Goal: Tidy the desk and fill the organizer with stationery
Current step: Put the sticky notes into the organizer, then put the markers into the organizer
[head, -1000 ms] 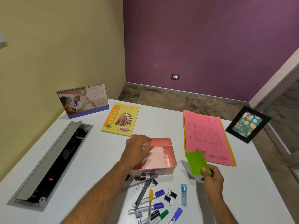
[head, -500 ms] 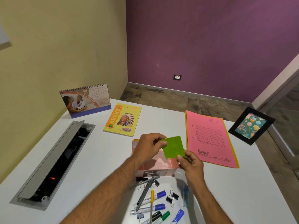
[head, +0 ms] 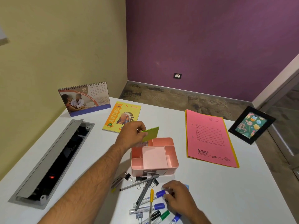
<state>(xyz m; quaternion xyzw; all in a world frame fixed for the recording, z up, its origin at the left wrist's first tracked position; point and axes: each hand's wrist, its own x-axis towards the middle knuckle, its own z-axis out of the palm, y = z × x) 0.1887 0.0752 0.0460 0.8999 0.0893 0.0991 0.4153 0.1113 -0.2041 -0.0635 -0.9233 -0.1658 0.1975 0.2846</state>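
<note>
My left hand (head: 131, 135) pinches the green notepad (head: 151, 133) just above the organizer's (head: 175, 160) far-left compartment; right hand (head: 178, 194), fingers loosely curled, rests on the markers (head: 149, 207).

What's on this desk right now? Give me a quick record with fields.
left hand: holds green sticky pad above pink organizer
right hand: on the markers near the desk's front edge
organizer: looks mostly empty
loose items: markers, pens, binder clips
far side: calendar, yellow notebook, pink folder, framed picture
</note>
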